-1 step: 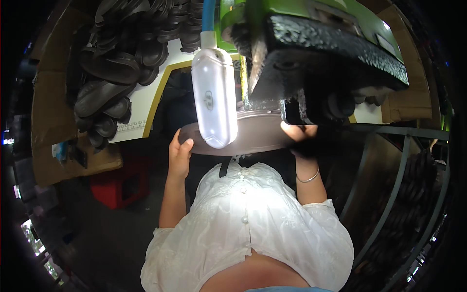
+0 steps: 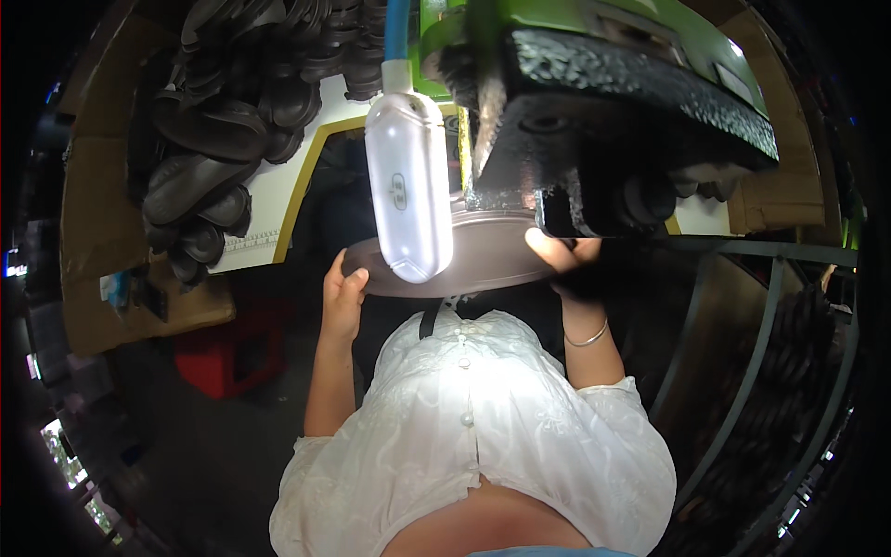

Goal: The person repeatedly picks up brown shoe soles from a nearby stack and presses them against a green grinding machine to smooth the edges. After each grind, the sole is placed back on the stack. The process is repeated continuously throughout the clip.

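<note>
Both my hands hold a brown shoe sole [image 2: 492, 251] under the head of a green and black machine [image 2: 594, 102]. My left hand [image 2: 343, 295] grips its left end, the thumb on top. At the right end my right hand [image 2: 568, 260] has its thumb on the sole; the other fingers are partly hidden in shadow and behind the sole. The far edge of the sole lies right by the machine's lower black part. A lit white lamp [image 2: 408, 186] hangs in front and covers part of the sole.
Dark shoe soles [image 2: 213, 125] are heaped on the white table [image 2: 325, 116] at the left. Cardboard [image 2: 93, 223] borders that side. Below stands a red stool [image 2: 209, 357]. A metal rack [image 2: 766, 325] with dark items is at the right.
My right thumb has shifted slightly left along the sole. Otherwise the hands and the sole look nearly the same.
</note>
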{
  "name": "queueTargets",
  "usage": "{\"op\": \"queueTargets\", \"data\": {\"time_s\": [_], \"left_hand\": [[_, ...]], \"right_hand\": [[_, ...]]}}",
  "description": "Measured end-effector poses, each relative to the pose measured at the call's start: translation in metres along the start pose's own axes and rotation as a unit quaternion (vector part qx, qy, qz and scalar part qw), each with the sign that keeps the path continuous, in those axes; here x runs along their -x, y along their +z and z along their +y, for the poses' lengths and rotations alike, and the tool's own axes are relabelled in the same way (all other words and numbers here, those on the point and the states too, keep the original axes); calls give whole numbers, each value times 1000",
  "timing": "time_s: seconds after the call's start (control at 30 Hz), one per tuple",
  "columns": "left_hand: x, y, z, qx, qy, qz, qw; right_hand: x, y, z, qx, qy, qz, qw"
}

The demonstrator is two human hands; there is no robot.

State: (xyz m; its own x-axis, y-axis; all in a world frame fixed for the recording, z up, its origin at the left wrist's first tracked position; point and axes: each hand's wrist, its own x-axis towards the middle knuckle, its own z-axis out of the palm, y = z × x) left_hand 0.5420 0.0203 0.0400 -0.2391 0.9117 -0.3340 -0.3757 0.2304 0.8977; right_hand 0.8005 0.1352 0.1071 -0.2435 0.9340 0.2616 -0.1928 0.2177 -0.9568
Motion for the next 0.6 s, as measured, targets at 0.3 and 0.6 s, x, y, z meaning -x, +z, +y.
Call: {"op": "queueTargets", "data": {"time_s": [0.3,0.6], "left_hand": [[3,48,-41,-305,36,-209,929],[-30,140,47,-213,168,-163,949]], "right_hand": [[-23,29,-5,56,-17,-77,995],[1,-1,11,-50,112,-89,988]]}}
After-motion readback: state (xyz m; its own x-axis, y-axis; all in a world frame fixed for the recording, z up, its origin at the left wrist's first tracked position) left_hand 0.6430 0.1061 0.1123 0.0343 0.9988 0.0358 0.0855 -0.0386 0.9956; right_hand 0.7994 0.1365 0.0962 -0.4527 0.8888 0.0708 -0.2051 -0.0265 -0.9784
